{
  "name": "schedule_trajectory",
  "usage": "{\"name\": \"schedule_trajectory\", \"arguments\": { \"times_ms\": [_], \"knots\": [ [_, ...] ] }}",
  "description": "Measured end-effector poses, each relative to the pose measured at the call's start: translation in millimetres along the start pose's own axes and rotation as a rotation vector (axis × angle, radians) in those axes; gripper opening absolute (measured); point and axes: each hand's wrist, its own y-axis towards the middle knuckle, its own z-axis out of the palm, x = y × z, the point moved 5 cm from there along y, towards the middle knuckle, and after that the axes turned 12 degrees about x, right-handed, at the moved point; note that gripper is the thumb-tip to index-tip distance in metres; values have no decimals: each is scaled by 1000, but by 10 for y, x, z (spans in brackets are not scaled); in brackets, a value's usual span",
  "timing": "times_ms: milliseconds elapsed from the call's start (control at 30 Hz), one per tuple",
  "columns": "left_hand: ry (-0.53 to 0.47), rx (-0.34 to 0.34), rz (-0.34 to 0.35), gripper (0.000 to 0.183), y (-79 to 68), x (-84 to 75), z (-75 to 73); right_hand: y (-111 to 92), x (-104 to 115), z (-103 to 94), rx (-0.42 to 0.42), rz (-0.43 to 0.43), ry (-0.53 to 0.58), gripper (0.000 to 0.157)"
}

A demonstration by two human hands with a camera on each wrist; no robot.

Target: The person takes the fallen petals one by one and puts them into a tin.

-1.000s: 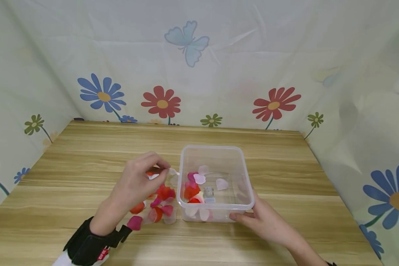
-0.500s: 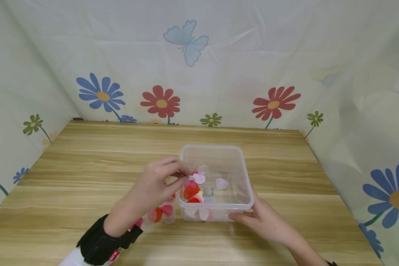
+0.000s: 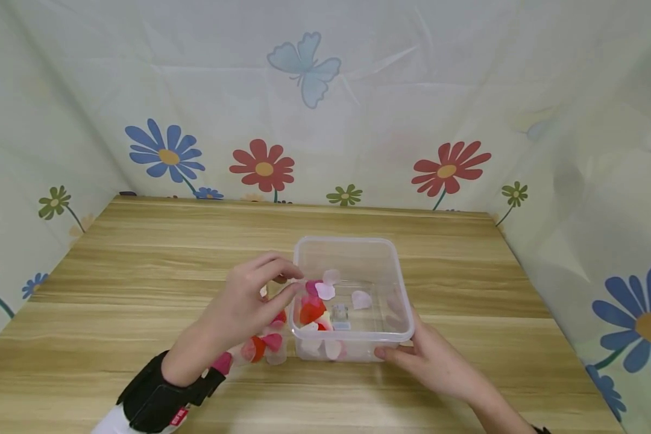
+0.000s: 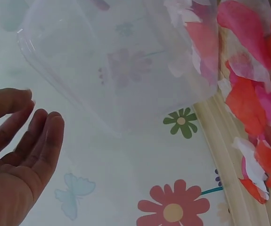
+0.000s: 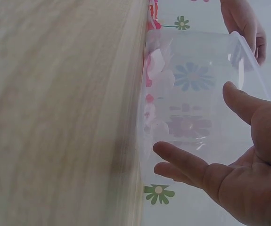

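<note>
A clear plastic box (image 3: pixel 352 336) stands on the table, with several red, pink and white petals (image 3: pixel 312 311) inside, mostly toward its left side. My left hand (image 3: pixel 249 298) hovers at the box's left rim; thumb and fingers are apart with nothing between them, as the left wrist view also shows of that hand (image 4: pixel 29 162). With fingers spread and fairly straight, my right hand (image 3: pixel 436 364) touches the box at its near right corner. Loose petals (image 3: pixel 257 348) lie on the table left of the box, partly hidden under my left hand and forearm.
The wood-grain table (image 3: pixel 439 265) reaches back to a white curtain (image 3: pixel 369 120) printed with flowers and a butterfly, which also hangs at both sides. A black strap (image 3: pixel 154 395) circles my left wrist.
My left hand carried a pinched white petal rightward over the box's left rim, then let go and drew back slightly. A whitish petal now shows at the box's front left. The right hand stayed put.
</note>
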Motion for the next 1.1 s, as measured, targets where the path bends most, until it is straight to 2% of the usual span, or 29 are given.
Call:
{"name": "schedule_trajectory", "arguments": {
  "times_ms": [300,467,533,667,867,1000,1100],
  "knots": [
    [47,-37,-155,21,-146,220,-75,-2,-6,-10,-3,8,-1,86],
    [72,-2,-249,19,-203,322,-66,-4,-2,-6,-3,10,4,87],
    [94,43,-309,19,-230,367,-45,-2,0,-6,-3,5,-5,86],
    [139,177,-425,14,-283,458,23,1,-5,-5,0,2,-13,84],
    [142,366,-552,13,-346,582,133,-4,-4,-5,1,4,-10,83],
    [163,472,-592,16,-390,630,211,0,1,-7,0,-4,-24,83],
    [171,509,-611,18,-418,657,271,2,4,-8,-3,-4,-35,83]
  ]
}}
